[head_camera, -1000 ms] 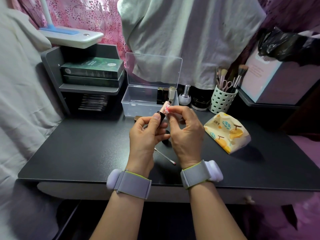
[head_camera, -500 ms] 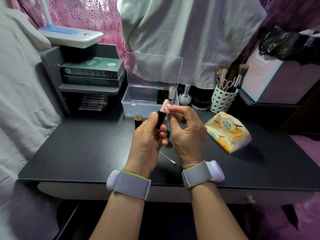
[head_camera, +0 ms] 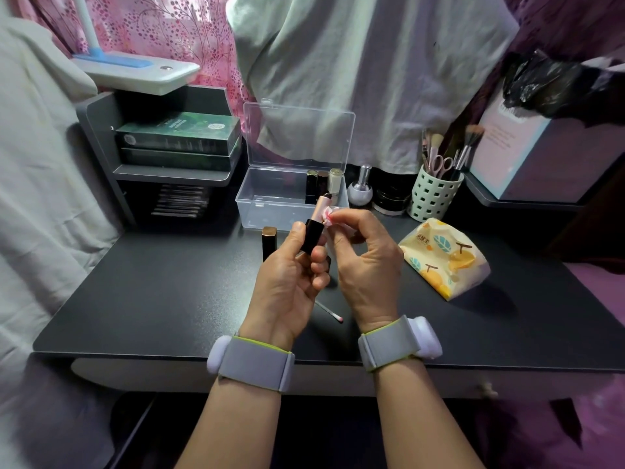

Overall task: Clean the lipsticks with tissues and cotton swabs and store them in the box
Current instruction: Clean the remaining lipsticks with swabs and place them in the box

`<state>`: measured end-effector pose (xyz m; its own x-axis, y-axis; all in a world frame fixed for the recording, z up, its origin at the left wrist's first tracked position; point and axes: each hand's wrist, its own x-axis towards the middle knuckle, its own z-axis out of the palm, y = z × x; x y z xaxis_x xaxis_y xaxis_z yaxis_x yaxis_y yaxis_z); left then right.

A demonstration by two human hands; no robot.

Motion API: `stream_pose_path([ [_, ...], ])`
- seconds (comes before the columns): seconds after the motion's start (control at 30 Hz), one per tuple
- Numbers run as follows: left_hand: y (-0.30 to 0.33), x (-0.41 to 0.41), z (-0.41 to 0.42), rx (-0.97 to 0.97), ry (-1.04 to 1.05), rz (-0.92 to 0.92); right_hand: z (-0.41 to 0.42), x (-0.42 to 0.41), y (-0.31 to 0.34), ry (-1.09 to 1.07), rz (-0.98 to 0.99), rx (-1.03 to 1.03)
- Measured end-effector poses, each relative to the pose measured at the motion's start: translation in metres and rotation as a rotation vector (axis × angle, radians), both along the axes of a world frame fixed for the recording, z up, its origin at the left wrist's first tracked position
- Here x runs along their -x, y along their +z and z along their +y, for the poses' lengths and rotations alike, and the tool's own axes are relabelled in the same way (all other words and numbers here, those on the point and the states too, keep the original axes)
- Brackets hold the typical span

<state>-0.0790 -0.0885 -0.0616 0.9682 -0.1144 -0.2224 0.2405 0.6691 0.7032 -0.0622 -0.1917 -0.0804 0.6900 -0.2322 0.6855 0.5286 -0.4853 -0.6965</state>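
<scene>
My left hand (head_camera: pixel 291 282) grips an uncapped lipstick (head_camera: pixel 314 228) by its black base, tilted with its rose-gold tube pointing up and away. My right hand (head_camera: pixel 365 262) pinches a small pink-stained tissue wad (head_camera: pixel 328 214) against the tube's upper side. A lipstick cap (head_camera: pixel 269 241) stands upright on the desk to the left. A used cotton swab (head_camera: pixel 329 312) lies on the desk under my hands. The clear box (head_camera: pixel 267 206) sits open behind, with three lipsticks (head_camera: pixel 321 184) standing in its right end.
A tissue pack (head_camera: pixel 444 258) lies at the right on the black desk (head_camera: pixel 152 299). Behind are a nail polish bottle (head_camera: pixel 360 186), a dark jar (head_camera: pixel 392 198) and a green brush holder (head_camera: pixel 434 194). A grey shelf with green boxes (head_camera: pixel 179 137) stands at the back left.
My left hand has tilted the lipstick more upright, exposing the standing cap on the desk. My right hand's tissue has slid along the tube.
</scene>
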Motion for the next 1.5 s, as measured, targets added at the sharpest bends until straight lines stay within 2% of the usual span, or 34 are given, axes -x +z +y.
stream_pose_path([
  [0.13,0.001,-0.002,-0.001,0.003,0.026,0.004,-0.004,-0.002,0.003,-0.035,-0.009,-0.021],
  [0.3,-0.002,-0.005,-0.003,-0.022,0.073,-0.051,-0.001,0.000,0.001,-0.061,-0.054,0.087],
  [0.6,-0.008,-0.008,-0.004,-0.253,0.207,-0.132,0.007,-0.004,0.013,-0.097,-0.140,0.268],
  [0.73,-0.005,-0.009,-0.004,-0.278,0.250,-0.131,0.008,-0.008,0.014,-0.113,-0.134,0.254],
  [1.0,-0.003,-0.008,0.000,-0.163,0.175,-0.095,0.004,-0.007,0.008,-0.091,-0.083,0.124],
  [1.27,-0.005,-0.011,0.004,-0.328,0.268,-0.138,0.006,-0.011,0.014,-0.074,-0.126,0.250],
  [1.43,-0.004,-0.008,0.005,-0.170,0.173,-0.076,0.001,-0.010,0.008,-0.084,-0.123,0.227],
  [1.5,-0.003,-0.006,0.005,-0.100,0.135,-0.050,-0.002,-0.009,0.006,-0.101,-0.102,0.146],
])
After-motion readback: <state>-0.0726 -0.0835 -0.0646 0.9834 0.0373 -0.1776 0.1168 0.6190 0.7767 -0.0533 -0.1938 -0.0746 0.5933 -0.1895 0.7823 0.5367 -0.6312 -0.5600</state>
